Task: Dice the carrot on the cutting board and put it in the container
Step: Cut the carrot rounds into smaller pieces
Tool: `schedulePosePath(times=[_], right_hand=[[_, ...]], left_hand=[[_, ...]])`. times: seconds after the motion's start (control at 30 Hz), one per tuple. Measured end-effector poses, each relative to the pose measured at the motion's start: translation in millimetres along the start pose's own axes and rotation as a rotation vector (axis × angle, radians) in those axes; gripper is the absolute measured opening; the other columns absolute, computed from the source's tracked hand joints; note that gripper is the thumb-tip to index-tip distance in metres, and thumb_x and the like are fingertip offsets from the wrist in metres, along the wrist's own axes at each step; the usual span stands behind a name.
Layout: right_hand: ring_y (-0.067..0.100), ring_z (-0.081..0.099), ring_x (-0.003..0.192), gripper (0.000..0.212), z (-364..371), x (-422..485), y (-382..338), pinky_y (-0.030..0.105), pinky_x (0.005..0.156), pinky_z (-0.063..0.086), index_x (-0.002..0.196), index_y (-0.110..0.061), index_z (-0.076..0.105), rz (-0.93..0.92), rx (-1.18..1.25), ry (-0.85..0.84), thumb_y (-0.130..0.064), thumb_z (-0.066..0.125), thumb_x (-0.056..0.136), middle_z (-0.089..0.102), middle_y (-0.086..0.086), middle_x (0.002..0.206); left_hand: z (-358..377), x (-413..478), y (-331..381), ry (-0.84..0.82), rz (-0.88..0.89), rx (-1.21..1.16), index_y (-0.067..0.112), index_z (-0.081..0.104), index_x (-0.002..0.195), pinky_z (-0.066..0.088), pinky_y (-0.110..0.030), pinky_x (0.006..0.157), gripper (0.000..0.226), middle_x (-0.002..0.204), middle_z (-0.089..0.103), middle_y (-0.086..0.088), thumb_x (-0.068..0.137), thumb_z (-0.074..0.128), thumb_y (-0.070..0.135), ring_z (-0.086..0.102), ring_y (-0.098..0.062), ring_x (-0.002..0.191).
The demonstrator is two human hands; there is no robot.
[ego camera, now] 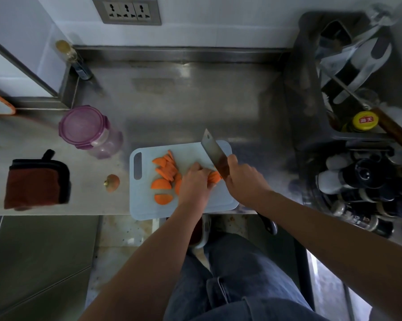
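The left hand (194, 181) is curled down over a carrot stack (215, 176), which is pinned to the cutting board (218, 201) by the fingertips; only the stack's right end is seen past the knuckles. The right hand (243, 176) is closed round the cleaver (212, 150) where blade meets handle. The blade is held just to the right of the left hand, beside the exposed end of the stack; whether the edge touches the carrot cannot be told. The blade's long axis is pointed away from the body and a little leftward, so the stack is crossed by it. Loose carrot slices (165, 167), mostly half-rounds, are spread on the board to the left of the holding hand. The container (91, 130), with its purple lid on, is set on the steel counter well apart from the board, up and to the left, nearer the left hand. Dicing is judged to be under way, and the lid must be taken off before any transfer.
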State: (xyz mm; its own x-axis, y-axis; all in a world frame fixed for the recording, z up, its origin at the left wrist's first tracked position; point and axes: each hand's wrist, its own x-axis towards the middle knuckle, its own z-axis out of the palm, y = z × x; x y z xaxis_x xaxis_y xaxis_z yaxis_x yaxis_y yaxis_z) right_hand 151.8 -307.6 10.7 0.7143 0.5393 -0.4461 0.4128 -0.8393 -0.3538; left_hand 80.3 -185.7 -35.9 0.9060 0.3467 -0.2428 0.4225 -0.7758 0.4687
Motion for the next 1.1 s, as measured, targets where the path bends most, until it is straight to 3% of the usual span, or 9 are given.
schedulePosePath(times=[0.17, 0.3, 0.4, 0.6, 0.8, 1.0, 1.1], right_hand=[[0.015, 0.060, 0.065, 0.023, 11, -1, -1, 0.035, 0.062, 0.056, 0.121, -0.015, 0.037, 0.027, -0.021, -0.025, -0.019, 0.044, 0.099, 0.056, 0.001, 0.077], [0.012, 0.055, 0.064, 0.028, 16, 0, -4, 0.027, 0.056, 0.047, 0.123, -0.013, 0.034, 0.049, 0.014, -0.047, -0.013, 0.045, 0.097, 0.051, -0.002, 0.075], [0.016, 0.058, 0.068, 0.031, 18, 0, -6, 0.034, 0.065, 0.054, 0.122, -0.014, 0.032, 0.045, -0.005, -0.061, -0.009, 0.047, 0.095, 0.051, -0.001, 0.076], [0.027, 0.062, 0.078, 0.035, 26, -3, -9, 0.044, 0.074, 0.056, 0.123, -0.013, 0.028, 0.045, -0.049, -0.058, -0.011, 0.047, 0.094, 0.057, 0.008, 0.088], [0.025, 0.064, 0.076, 0.033, 26, -4, -6, 0.043, 0.072, 0.057, 0.124, -0.015, 0.028, 0.033, -0.023, -0.032, -0.013, 0.045, 0.096, 0.059, 0.007, 0.088], [0.017, 0.059, 0.064, 0.016, 8, 1, -7, 0.032, 0.058, 0.052, 0.116, -0.014, 0.035, 0.026, 0.048, 0.029, -0.015, 0.039, 0.100, 0.055, 0.002, 0.075], [0.017, 0.058, 0.062, 0.020, 5, 0, -10, 0.032, 0.056, 0.051, 0.118, -0.013, 0.036, -0.002, 0.018, 0.011, -0.013, 0.041, 0.099, 0.054, 0.002, 0.074]], left_hand=[[6, 2, 0, 0.009, -0.038, -0.030, 0.019, 0.075, 0.102, 0.048, -0.030, 0.082, 0.019, 0.104, 0.057, 0.000, 0.095, 0.059, 0.028, 0.056, -0.017, 0.096], [10, 6, -1, 0.008, -0.064, -0.043, 0.019, 0.075, 0.097, 0.049, -0.030, 0.079, 0.015, 0.098, 0.058, 0.001, 0.094, 0.061, 0.024, 0.057, -0.017, 0.090], [12, 6, -3, 0.016, -0.074, -0.063, 0.019, 0.073, 0.098, 0.046, -0.024, 0.074, 0.013, 0.096, 0.059, 0.004, 0.093, 0.063, 0.026, 0.057, -0.013, 0.086], [10, 6, -4, 0.008, -0.015, -0.042, 0.012, 0.074, 0.098, 0.048, -0.030, 0.082, 0.013, 0.104, 0.061, -0.002, 0.091, 0.065, 0.018, 0.059, -0.018, 0.092], [9, 5, -5, 0.004, 0.001, -0.009, 0.013, 0.072, 0.104, 0.046, -0.029, 0.086, 0.017, 0.109, 0.059, -0.003, 0.092, 0.063, 0.022, 0.058, -0.019, 0.099], [2, -1, -5, 0.015, 0.031, -0.012, 0.018, 0.068, 0.117, 0.045, -0.034, 0.093, 0.027, 0.115, 0.057, -0.003, 0.093, 0.062, 0.029, 0.054, -0.021, 0.109], [-1, -1, -5, 0.015, 0.012, -0.010, 0.018, 0.071, 0.110, 0.044, -0.032, 0.090, 0.023, 0.112, 0.057, -0.003, 0.093, 0.061, 0.029, 0.054, -0.021, 0.106]])
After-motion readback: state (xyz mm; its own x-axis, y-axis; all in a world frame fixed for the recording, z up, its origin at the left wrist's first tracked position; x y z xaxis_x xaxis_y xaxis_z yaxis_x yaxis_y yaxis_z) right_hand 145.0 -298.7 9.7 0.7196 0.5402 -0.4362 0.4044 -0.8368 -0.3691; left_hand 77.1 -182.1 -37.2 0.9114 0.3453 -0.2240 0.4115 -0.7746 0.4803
